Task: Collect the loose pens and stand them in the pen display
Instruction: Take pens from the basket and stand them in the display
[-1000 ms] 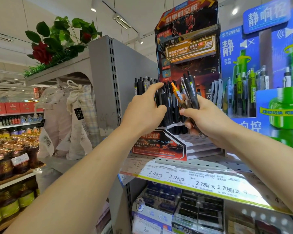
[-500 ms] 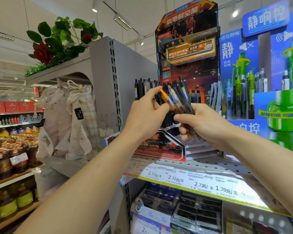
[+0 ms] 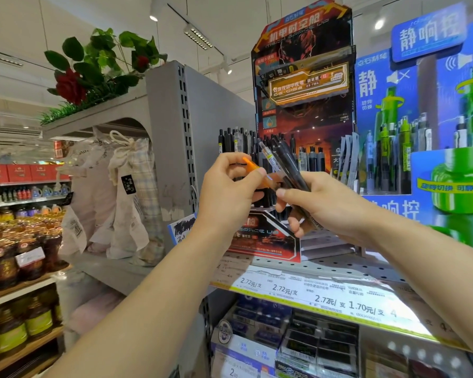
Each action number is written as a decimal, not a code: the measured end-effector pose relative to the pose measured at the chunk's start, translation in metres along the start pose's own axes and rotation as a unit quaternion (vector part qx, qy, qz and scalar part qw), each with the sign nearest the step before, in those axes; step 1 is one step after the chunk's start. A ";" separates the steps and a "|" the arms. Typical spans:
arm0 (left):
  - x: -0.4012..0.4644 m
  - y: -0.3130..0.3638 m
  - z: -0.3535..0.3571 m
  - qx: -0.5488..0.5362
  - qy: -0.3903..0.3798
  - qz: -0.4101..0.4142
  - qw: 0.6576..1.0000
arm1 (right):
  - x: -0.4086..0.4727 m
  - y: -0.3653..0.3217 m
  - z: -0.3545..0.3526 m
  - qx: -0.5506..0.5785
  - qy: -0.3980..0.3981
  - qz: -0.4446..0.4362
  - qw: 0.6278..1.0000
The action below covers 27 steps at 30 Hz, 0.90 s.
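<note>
Whereas half a second ago it lay in the bundle, the orange pen (image 3: pixel 253 170) is now pinched by the left hand (image 3: pixel 227 192) — right hand (image 3: pixel 325 205) grips black pens (image 3: pixel 287 165) before the "SPACE UP" pen display (image 3: pixel 303 85); tags read 2.72, 1.70.

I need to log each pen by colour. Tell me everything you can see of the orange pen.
The orange pen looks like translucent orange plastic. The left hand pinches its upper part between thumb and fingers, and it slants down to the right into the bundle of pens that the right hand grips. It is held in front of the pen display. Its tip is hidden.
</note>
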<state>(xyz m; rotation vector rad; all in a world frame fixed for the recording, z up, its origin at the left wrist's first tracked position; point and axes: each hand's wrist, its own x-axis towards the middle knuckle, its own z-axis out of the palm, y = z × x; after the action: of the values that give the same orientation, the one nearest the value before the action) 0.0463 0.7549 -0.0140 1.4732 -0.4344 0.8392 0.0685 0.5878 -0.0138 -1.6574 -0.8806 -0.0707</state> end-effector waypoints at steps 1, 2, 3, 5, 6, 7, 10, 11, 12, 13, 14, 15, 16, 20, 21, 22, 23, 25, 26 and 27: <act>0.001 0.000 -0.002 -0.023 0.022 0.004 0.999 | 0.001 0.000 0.000 -0.003 0.007 0.000 1.000; 0.004 0.001 -0.005 -0.048 0.053 0.009 0.997 | 0.001 0.000 -0.002 -0.011 0.018 0.001 1.000; 0.008 0.002 -0.010 -0.075 0.091 0.012 0.993 | 0.001 0.000 -0.003 -0.027 0.034 0.003 0.999; 0.017 0.003 -0.025 -0.115 0.156 0.021 0.981 | 0.002 0.002 -0.007 -0.067 0.066 0.006 0.996; 0.020 0.002 -0.033 -0.115 0.176 0.029 0.977 | 0.003 0.003 -0.009 -0.077 0.076 0.004 0.994; 0.022 0.000 -0.039 -0.107 0.186 0.038 0.976 | 0.003 0.003 -0.010 -0.077 0.083 0.000 0.994; 0.018 -0.007 -0.044 -0.076 0.193 0.064 0.976 | 0.005 0.003 -0.011 -0.064 0.087 -0.009 0.994; 0.017 -0.008 -0.043 -0.065 0.190 0.081 0.976 | 0.006 0.004 -0.011 -0.066 0.086 -0.011 0.994; 0.015 -0.008 -0.043 -0.039 0.188 0.108 0.975 | 0.006 0.004 -0.012 -0.070 0.084 -0.014 0.994; 0.014 -0.007 -0.042 0.006 0.186 0.144 0.972 | 0.006 0.005 -0.013 -0.074 0.082 -0.016 0.994; 0.013 -0.006 -0.041 0.063 0.181 0.183 0.964 | 0.006 0.006 -0.013 -0.075 0.080 -0.018 0.994; 0.012 -0.004 -0.040 0.119 0.171 0.220 0.953 | 0.006 0.006 -0.013 -0.073 0.079 -0.019 0.994; 0.011 -0.001 -0.038 0.164 0.159 0.248 0.941 | 0.006 0.007 -0.014 -0.069 0.079 -0.019 0.994; 0.012 0.010 -0.026 0.223 0.109 0.272 0.930 | 0.006 0.007 -0.015 -0.066 0.088 -0.013 0.994; 0.014 0.013 -0.024 0.231 0.100 0.273 0.928 | 0.006 0.008 -0.015 -0.068 0.089 -0.013 0.994; 0.016 0.015 -0.023 0.238 0.093 0.275 0.927 | 0.006 0.008 -0.015 -0.069 0.089 -0.013 0.994; 0.018 0.017 -0.021 0.243 0.087 0.276 0.926 | 0.006 0.007 -0.015 -0.070 0.088 -0.013 0.994; 0.020 0.020 -0.017 0.249 0.080 0.273 0.926 | 0.006 0.007 -0.015 -0.065 0.084 -0.014 0.994; 0.021 0.020 -0.014 0.252 0.076 0.272 0.926 | 0.006 0.007 -0.015 -0.062 0.081 -0.014 0.995; 0.020 0.020 -0.012 0.257 0.074 0.273 0.924 | 0.006 0.007 -0.015 -0.059 0.079 -0.014 0.995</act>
<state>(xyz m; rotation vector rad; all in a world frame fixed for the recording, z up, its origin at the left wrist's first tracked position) 0.0425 0.7692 0.0132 1.7776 -0.5474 1.5915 0.0826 0.5777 -0.0117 -1.7238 -0.7916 -0.2756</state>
